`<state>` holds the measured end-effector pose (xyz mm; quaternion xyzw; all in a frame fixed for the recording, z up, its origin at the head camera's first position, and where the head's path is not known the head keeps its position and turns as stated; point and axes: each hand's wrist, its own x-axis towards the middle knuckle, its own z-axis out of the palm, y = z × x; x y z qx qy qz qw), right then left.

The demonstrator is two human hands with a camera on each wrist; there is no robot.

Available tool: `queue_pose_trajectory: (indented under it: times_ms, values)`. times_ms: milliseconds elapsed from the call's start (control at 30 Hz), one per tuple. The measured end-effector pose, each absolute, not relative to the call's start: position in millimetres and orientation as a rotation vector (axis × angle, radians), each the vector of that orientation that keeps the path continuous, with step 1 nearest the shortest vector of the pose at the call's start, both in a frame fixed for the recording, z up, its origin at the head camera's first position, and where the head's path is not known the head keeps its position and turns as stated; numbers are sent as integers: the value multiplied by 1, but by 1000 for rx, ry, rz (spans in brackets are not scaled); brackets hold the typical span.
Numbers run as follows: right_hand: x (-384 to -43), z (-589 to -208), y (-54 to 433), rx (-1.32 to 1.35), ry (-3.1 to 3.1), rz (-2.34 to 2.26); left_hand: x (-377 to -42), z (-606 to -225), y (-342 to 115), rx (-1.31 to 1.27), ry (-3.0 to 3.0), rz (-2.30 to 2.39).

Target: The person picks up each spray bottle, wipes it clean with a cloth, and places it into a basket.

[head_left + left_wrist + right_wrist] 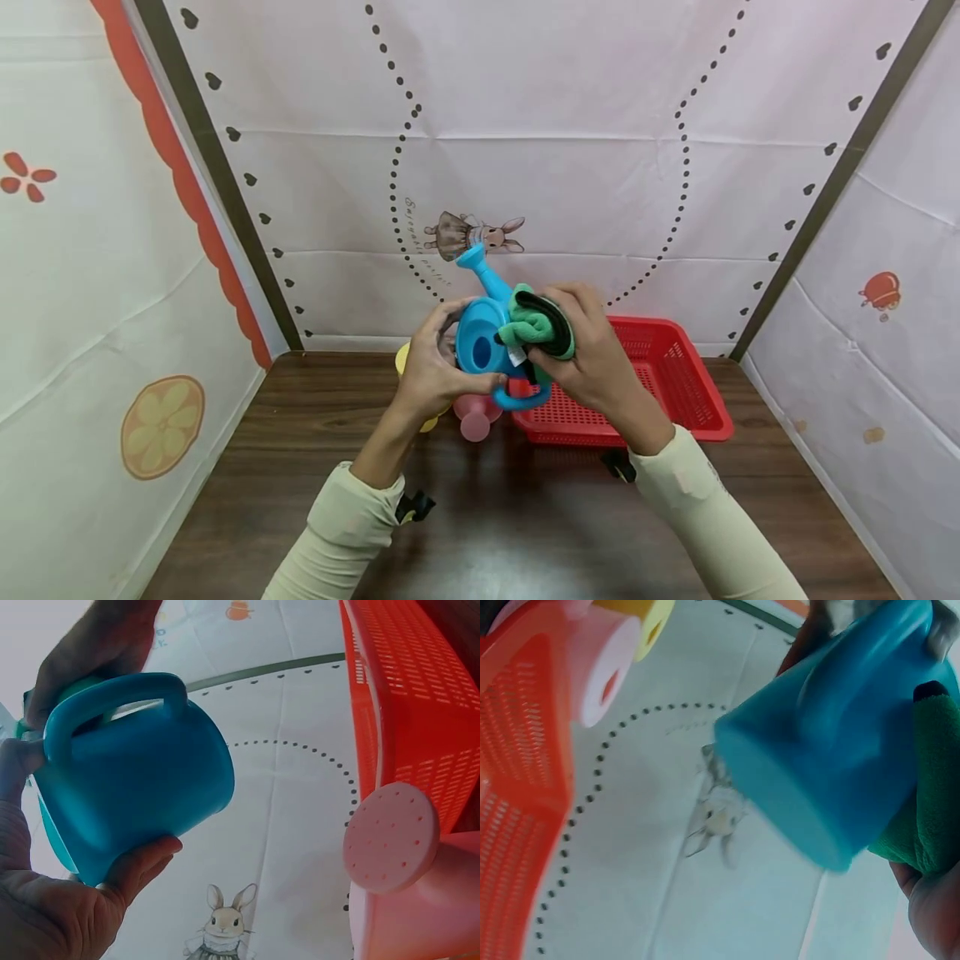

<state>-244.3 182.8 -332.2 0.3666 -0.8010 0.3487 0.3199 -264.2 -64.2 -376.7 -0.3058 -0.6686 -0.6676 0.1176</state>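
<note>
A blue toy watering can [482,337] is held up over the table, its spout pointing away and its handle toward the person. My left hand [441,362] grips the can at its left side, fingers and thumb around the body, as the left wrist view also shows. In my right hand [588,354] a bunched green cloth [531,327] with a black edge is gripped against the can's right side. The right wrist view shows the green cloth [937,780] beside the blue can [832,742].
A red perforated basket [675,379] stands on the dark wooden table [480,533], behind the right forearm. Left of it are a pink watering can [476,417] and a yellow item [402,358], partly hidden by the left hand. Printed cloth walls [540,183] enclose the table.
</note>
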Motion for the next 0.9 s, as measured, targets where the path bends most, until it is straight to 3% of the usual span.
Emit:
queue_pose_trajectory:
  times_ms: [433,900]
  values:
    - [-235,-326,163,1057,-1996,731,-269,-382,-62,-1064,-1802,-2034]
    - [-244,-337,189,934,-2085,704,-268,-376,-71,-804,-1846,-2148]
